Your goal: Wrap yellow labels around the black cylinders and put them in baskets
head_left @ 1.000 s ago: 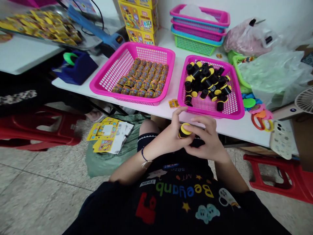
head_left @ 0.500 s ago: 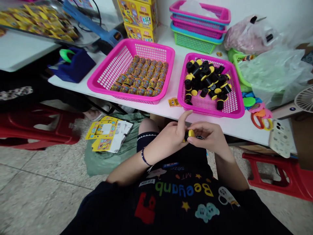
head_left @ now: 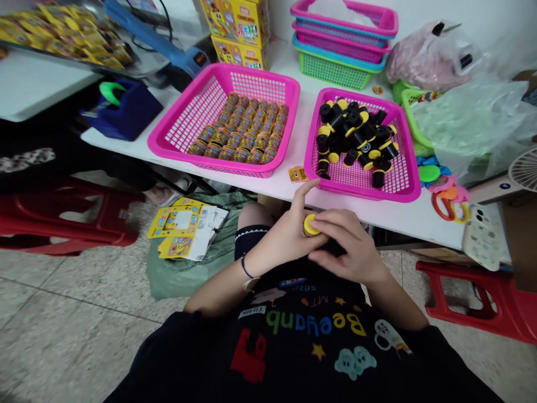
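My left hand is closed around a small cylinder with a yellow cap, held over my lap in front of the table edge. Its index finger points up and away. The cylinder's body is hidden inside the fist. My right hand comes from the other side, its fingertips resting on the cap and its thumb apart, lower down. Beyond both hands, a pink basket holds many black cylinders with yellow caps. Left of it, a larger pink basket holds rows of small patterned cylinders.
A blue tape dispenser and a blue tool stand at left. Yellow boxes and stacked baskets line the back. Scissors and a phone lie at right. Red stools flank me.
The capped cylinder has turned so its yellow top faces up and has shifted slightly left. My right thumb has come off the cap, and my right fingers have moved over it.
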Demonstrator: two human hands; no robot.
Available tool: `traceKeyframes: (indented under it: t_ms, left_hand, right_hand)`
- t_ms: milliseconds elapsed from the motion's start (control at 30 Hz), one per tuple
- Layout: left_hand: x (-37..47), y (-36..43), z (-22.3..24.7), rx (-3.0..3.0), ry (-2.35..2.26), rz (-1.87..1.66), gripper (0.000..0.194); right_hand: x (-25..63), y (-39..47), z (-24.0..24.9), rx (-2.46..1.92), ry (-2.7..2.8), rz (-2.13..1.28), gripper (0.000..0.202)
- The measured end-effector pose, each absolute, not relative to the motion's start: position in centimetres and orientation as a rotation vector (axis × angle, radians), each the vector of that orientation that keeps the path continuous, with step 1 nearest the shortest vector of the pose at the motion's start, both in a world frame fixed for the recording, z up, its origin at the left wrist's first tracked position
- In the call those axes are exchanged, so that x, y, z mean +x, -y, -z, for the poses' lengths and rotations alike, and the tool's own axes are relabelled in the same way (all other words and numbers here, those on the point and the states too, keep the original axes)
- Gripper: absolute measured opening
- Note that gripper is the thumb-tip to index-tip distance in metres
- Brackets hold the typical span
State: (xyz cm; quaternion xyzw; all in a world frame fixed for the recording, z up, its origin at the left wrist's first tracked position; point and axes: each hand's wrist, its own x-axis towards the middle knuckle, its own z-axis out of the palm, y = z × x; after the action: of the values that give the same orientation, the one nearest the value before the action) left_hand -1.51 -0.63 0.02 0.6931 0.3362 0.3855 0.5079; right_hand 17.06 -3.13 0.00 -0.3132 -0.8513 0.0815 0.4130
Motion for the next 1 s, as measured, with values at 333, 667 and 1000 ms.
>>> traceKeyframes:
  t_ms: [333, 667, 1000]
  left_hand:
    - [-1.0, 1.1, -0.7, 1.257, -0.510, -0.771, 0.081]
    - [-0.8, 1.5, -0.8, 1.342, -0.423, -0.858, 0.096]
    - [-0.4, 2.5, -0.1, 1.516, -0.530, -1.008, 0.092]
  right_hand:
    - [15.4, 3.6, 1.0, -0.690, 2.065, 0.053, 0.058]
    - [15.8, 3.8, 0.7, -0.663, 2.038, 0.148, 0.037]
    - [16.2, 4.1, 0.4, -0.646, 2.117, 0.184, 0.021]
